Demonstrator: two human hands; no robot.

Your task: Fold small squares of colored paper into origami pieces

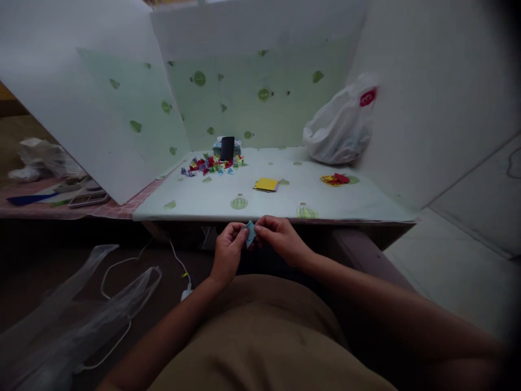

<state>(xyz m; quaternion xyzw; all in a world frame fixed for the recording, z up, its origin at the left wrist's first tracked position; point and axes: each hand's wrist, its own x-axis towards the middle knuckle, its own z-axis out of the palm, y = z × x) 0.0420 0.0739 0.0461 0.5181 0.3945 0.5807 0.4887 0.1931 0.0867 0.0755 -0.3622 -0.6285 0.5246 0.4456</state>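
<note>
A small folded piece of light blue paper (pixel 250 233) is pinched between both hands just below the table's front edge. My left hand (pixel 228 252) grips its left side with curled fingers. My right hand (pixel 280 239) grips its right side with thumb and fingertips. On the table (pixel 195 201) lie a small stack of square paper with a yellow sheet on top (pixel 266 184), a heap of several coloured folded paper pieces (pixel 211 164) at the back left, and a few red and yellow pieces (pixel 336 179) to the right.
A dark phone (pixel 227 148) stands upright behind the coloured heap. A white plastic bag (pixel 344 127) rests against the right white board. White boards wall the table on three sides. A clear plastic bag (pixel 81 304) and a white cable (pixel 122 271) lie low at the left.
</note>
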